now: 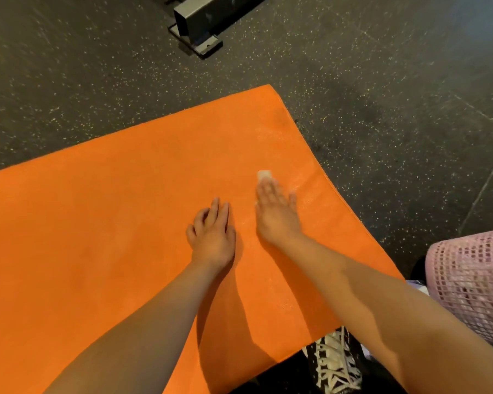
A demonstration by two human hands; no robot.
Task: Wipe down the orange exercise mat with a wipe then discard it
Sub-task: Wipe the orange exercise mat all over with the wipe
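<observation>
Head view: looks down on an orange exercise mat (pixel 120 223) lying flat on a dark speckled floor (pixel 382 103), with both bare forearms reaching forward over it.
Right hand (pixel 276 213): flat, palm down, fingers straight and together, pressing on the wipe; nothing is gripped.
Wipe (pixel 264 174): small and white, on the mat near its right edge, mostly under the right fingertips, with one end showing beyond them.
Left hand (pixel 212 231): rests on the mat just beside the right hand, fingers loosely bent and slightly spread, holding nothing.
Mat surface: a faint sheen shows around and beyond the wipe, toward the far right corner.
Pink mesh basket (pixel 473 280): on the floor at the right edge, beside the mat.
Shoe (pixel 336 362): black and white, at the mat's near edge.
Metal frame foot (pixel 199 24): on the floor at the top, well apart from the mat.
</observation>
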